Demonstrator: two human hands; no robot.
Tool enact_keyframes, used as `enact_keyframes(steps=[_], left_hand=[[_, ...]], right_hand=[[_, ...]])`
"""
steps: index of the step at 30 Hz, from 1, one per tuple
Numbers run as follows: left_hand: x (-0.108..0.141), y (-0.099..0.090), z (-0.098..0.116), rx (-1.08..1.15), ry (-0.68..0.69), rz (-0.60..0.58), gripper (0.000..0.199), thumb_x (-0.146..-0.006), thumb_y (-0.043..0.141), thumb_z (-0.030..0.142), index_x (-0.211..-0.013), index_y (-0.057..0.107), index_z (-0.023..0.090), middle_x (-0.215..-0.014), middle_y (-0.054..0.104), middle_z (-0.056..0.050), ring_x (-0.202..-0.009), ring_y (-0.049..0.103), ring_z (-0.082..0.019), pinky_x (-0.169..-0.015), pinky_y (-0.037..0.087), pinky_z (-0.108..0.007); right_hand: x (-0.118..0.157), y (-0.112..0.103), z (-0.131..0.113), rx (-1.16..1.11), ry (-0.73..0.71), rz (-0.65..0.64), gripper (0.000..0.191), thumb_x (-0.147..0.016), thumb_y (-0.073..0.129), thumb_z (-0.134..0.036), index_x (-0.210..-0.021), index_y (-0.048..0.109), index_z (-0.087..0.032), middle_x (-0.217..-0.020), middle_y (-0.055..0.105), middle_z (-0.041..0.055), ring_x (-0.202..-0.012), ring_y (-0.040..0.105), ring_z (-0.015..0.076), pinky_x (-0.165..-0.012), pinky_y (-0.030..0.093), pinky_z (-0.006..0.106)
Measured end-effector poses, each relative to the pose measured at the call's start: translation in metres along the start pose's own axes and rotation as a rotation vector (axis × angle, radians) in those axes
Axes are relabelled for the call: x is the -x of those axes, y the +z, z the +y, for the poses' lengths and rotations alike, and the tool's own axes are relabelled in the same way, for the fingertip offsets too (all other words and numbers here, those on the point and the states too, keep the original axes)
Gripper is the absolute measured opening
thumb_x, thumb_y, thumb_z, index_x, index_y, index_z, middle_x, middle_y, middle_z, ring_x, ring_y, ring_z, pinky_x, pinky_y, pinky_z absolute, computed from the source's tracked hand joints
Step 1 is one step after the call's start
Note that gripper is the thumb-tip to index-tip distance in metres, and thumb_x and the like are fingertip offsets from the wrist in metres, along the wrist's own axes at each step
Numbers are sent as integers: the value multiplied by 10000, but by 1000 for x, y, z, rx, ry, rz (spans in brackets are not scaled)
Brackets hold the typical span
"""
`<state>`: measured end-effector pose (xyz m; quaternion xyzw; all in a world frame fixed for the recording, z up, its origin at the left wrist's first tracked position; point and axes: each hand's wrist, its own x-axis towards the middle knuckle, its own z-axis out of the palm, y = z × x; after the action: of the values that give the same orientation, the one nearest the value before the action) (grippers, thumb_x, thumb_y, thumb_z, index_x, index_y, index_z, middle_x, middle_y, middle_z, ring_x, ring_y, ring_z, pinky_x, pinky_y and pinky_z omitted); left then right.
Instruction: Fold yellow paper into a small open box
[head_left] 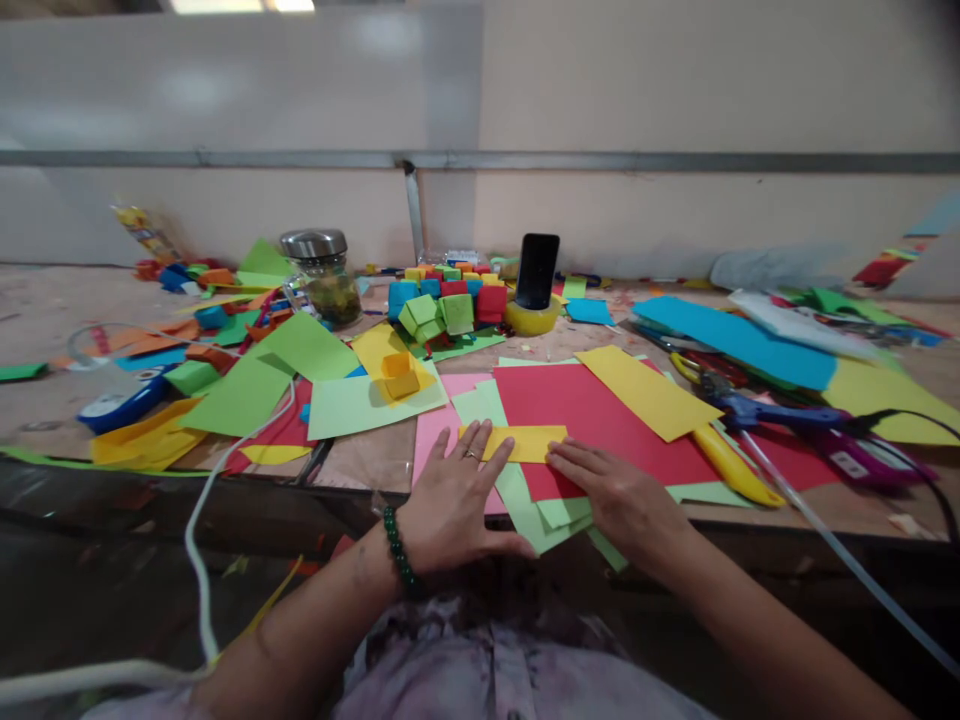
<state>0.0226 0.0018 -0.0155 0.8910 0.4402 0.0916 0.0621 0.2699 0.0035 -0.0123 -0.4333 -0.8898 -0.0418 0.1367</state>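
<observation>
A narrow yellow paper strip lies flat across a red sheet and pale green sheets near the table's front edge. My left hand rests on the strip's left part, fingers spread, thumb stretched out over the green paper. On the strip's right end lie the fingertips of my right hand, its fingers stretched out side by side. Pink paper shows beside my left hand. A wider yellow piece lies on the red sheet's upper right.
Folded paper cubes, a glass jar and a phone on a tape roll stand behind. To the right lie a yellow cutter and a blue glue gun. A white cable hangs over the edge at left.
</observation>
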Motion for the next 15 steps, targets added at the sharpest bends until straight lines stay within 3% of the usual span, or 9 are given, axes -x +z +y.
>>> enact_keyframes(steps=[6, 15], left_hand=[[13, -14, -11, -25, 9, -32, 950, -701, 340, 873, -1470, 338, 316, -1538, 306, -185, -1426, 249, -385, -1102, 152, -643], [45, -14, -20, -131, -58, 36, 861, -758, 359, 822, -1433, 417, 291, -1526, 364, -113, -1405, 287, -385, -1100, 192, -623]], right_hand=[[-6, -3, -2, -17, 32, -17, 628, -685, 368, 77, -1158, 698, -172, -1222, 675, 101, -1118, 642, 252, -944, 538, 421], [-4, 0, -1, -21, 52, -26, 603, -713, 366, 65, -1166, 694, -159, -1236, 666, 99, -1120, 641, 259, -935, 541, 430]])
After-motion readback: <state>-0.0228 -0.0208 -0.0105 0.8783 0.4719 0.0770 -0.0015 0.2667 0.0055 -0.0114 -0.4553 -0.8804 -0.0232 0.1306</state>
